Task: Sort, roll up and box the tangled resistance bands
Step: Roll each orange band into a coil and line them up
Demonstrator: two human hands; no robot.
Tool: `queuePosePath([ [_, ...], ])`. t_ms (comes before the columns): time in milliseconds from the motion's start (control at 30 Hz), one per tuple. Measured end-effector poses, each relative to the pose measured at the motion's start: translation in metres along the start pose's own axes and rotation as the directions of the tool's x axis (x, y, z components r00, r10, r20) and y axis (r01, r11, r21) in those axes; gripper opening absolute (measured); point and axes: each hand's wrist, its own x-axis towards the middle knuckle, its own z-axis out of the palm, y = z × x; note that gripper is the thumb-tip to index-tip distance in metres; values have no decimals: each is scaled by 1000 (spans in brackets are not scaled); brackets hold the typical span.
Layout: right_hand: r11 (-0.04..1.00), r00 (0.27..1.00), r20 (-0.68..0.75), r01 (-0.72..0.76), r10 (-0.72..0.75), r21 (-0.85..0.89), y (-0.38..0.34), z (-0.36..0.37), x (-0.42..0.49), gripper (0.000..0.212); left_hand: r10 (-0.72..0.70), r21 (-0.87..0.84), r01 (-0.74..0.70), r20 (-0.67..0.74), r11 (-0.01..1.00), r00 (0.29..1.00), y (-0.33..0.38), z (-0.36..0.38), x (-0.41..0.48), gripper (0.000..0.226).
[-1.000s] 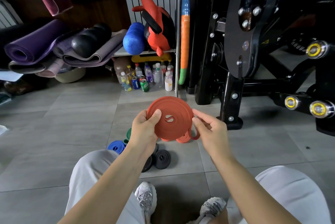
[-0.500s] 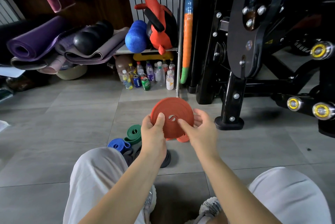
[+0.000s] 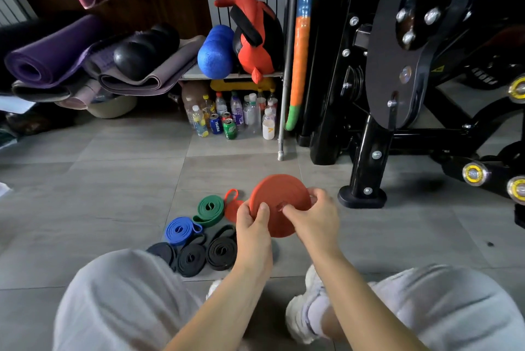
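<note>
The red band roll is held above the floor, gripped at its lower left edge by the left hand and pinched, seemingly at its centre, by the right hand. Just left, black coils, a blue coil and a green coil are laid out.

Seven bands are showing: two red bands, one green band, one blue band, and three dark bands sitting at eight o'clock from two hands.

Single head-worn wide-angle view, looking forward and down from above and behind the left hand and right hand, both close at centre frame, tiled floor stretching beyond them.
</note>
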Motion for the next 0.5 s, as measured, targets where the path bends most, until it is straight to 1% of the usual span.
queuePosePath([
  [167,996,997,35,-62,65,-69,21,21,36,59,-29,98,24,44,995,999,-9,-1,35,16],
  [233,995,994,76,-67,72,-71,25,30,58,59,-54,102,45,92,994,994,-8,-2,57,20],
  [300,994,989,134,-57,70,-96,24,40,85,57,-109,98,97,131,990,985,-5,-2,87,22],
  [400,969,972,231,8,51,-246,24,51,136,54,-195,125,179,127,976,973,-6,9,135,21],
  [500,900,953,296,67,71,-431,31,53,183,54,-302,105,289,146,952,942,-21,24,175,21],
])
